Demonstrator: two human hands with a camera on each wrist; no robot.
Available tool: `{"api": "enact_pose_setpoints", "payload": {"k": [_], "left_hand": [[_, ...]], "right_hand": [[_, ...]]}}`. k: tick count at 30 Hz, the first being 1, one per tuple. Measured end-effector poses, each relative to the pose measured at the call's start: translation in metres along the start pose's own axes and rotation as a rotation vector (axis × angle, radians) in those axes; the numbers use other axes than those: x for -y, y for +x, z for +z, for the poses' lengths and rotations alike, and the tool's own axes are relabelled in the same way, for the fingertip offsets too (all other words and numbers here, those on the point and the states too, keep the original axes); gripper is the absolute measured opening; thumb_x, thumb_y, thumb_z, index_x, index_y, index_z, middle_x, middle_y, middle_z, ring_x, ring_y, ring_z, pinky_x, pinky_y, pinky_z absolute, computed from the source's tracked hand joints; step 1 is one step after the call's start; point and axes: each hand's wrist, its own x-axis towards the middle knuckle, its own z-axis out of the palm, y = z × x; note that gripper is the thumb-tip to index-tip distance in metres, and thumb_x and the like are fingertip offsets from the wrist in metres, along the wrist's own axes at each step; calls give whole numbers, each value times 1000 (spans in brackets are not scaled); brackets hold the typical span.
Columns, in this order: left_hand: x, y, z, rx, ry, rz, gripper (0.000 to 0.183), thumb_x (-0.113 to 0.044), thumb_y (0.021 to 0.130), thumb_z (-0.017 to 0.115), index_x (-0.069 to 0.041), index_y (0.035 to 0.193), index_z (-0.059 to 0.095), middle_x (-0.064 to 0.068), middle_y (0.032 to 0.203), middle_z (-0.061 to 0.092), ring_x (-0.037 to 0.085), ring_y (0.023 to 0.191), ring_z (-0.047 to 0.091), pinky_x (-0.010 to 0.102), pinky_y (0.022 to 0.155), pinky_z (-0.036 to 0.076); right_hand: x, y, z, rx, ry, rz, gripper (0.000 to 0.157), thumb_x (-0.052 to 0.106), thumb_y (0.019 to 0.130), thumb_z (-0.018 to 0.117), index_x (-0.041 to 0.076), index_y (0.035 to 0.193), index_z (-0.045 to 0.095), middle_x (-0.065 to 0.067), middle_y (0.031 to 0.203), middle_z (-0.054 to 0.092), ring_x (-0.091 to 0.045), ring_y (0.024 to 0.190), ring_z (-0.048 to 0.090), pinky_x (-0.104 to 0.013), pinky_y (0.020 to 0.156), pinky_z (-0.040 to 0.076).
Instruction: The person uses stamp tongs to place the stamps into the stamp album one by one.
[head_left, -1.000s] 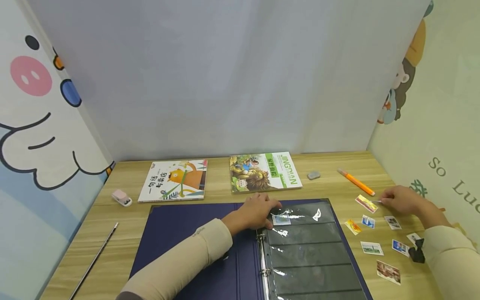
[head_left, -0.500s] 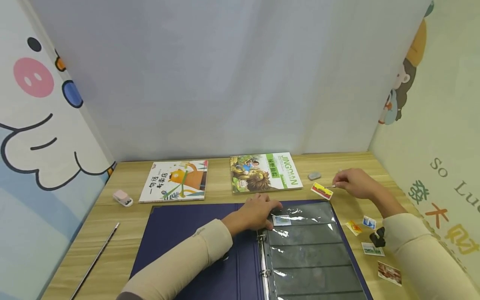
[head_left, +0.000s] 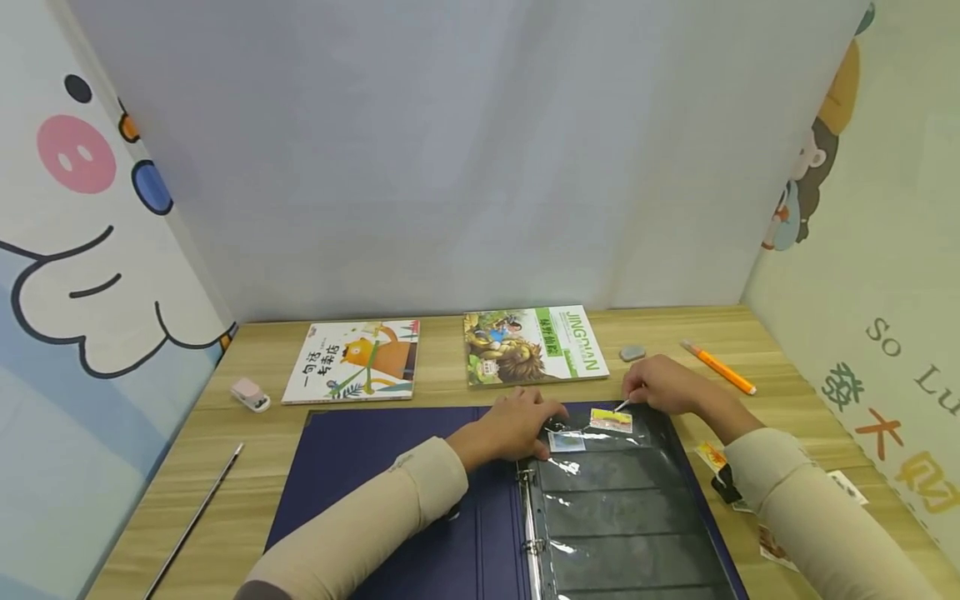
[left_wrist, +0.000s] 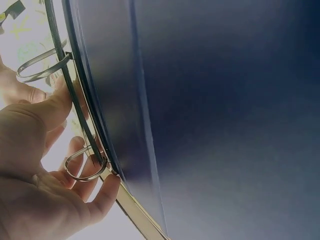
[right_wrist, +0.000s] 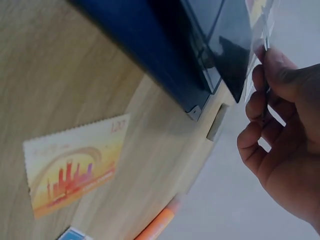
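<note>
In the head view, my right hand (head_left: 663, 385) pinches slim metal tweezers (head_left: 622, 406), whose tip meets a yellow-and-red stamp (head_left: 611, 420) at the top strip of a dark stamp album page (head_left: 622, 517). The right wrist view shows the tweezers (right_wrist: 265, 95) between thumb and fingers. My left hand (head_left: 517, 425) rests at the page's upper left, fingers spread, by a pale blue stamp (head_left: 567, 442) in the top strip. Seen from the left wrist, its fingers lie around a metal binder ring (left_wrist: 85, 175). The navy binder (head_left: 375, 500) lies unfolded.
Right of the binder lie several loose stamps, including an orange-yellow one (right_wrist: 75, 165); my right sleeve covers some. Behind are two picture books (head_left: 352, 361) (head_left: 536, 346), a grey eraser (head_left: 632, 353) and an orange marker (head_left: 720, 367). A pink-white gadget (head_left: 250, 394) and a pencil (head_left: 193, 521) lie left.
My right hand has carried the yellow-and-red stamp with the tweezers from the table on the right, leftward onto the page's top strip. My left hand has stayed in place.
</note>
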Motion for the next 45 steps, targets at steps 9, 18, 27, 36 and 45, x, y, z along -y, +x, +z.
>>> {"api": "enact_pose_setpoints", "payload": {"k": [9,18,27,36,45], "left_hand": [[0,1,1,-2,19,-6,64,-45,78,74,-34,136,47,5,133,53,28,125,48,46,99,42],[-3,2,4,8,34,-7,66,-46,79,73,-33,138,46,4,133,52,26,125,48,46,100,42],[-14,-14,-3,-9,36,2,62,-47,87,65,-27,141,45,0,129,50,20,119,45,44,98,37],[-30,-39,2,-32,91,59,63,-55,83,65,-26,137,51,-4,126,53,18,118,47,41,94,37],[-30,-41,14,-15,164,9,70,-63,76,67,-28,135,54,-7,122,51,17,114,45,38,86,36]], "right_hand": [[11,3,-1,133,-60,-49,14,7,84,67,18,76,68,11,75,61,-2,66,48,-23,64,43],[7,-3,-5,160,-44,-12,13,10,87,65,20,80,70,11,79,64,-3,70,52,-26,66,45],[-12,-48,-15,-42,24,116,13,14,93,60,16,95,72,3,92,70,-7,77,61,-44,88,46],[-27,-109,-14,-85,71,208,12,15,92,61,14,96,72,5,87,71,1,71,56,-25,64,47],[-40,-139,1,-45,88,301,10,14,91,62,16,89,72,11,77,65,3,64,45,-23,60,41]]}}
